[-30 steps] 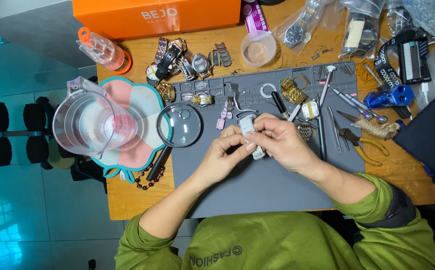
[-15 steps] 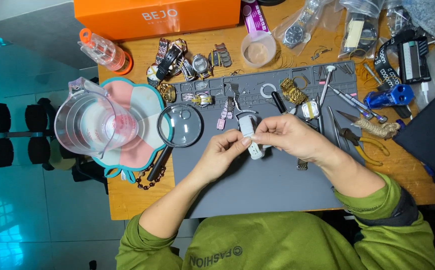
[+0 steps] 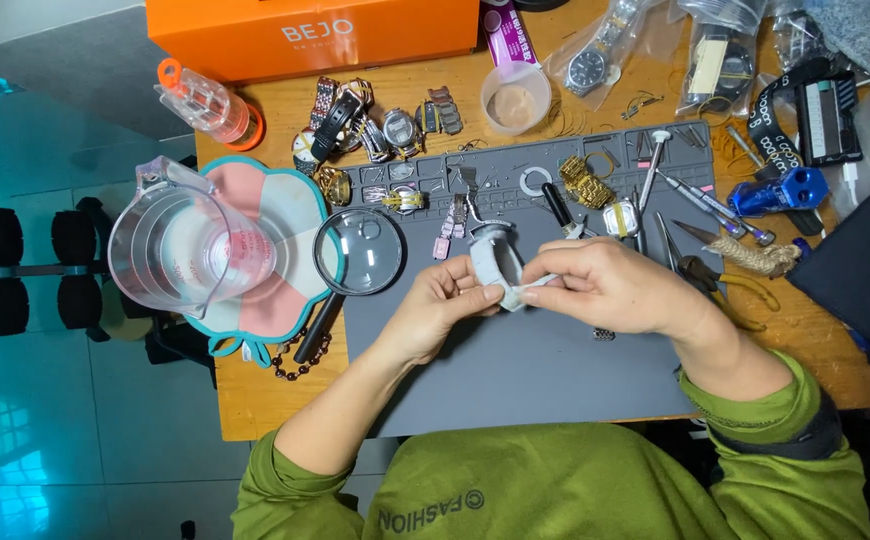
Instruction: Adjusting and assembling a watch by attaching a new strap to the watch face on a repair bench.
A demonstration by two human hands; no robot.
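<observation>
Both hands' grip on grey watch strap (image 3: 498, 262), clear jug (image 3: 180, 240) nearby.

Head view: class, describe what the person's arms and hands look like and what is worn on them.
Both hands, left hand and right hand, are bare: no gloves, and no rings or wristwatch that show. Olive-green sleeves are pushed up, leaving the forearms uncovered. A dark cuff band shows at the right sleeve's edge.
</observation>
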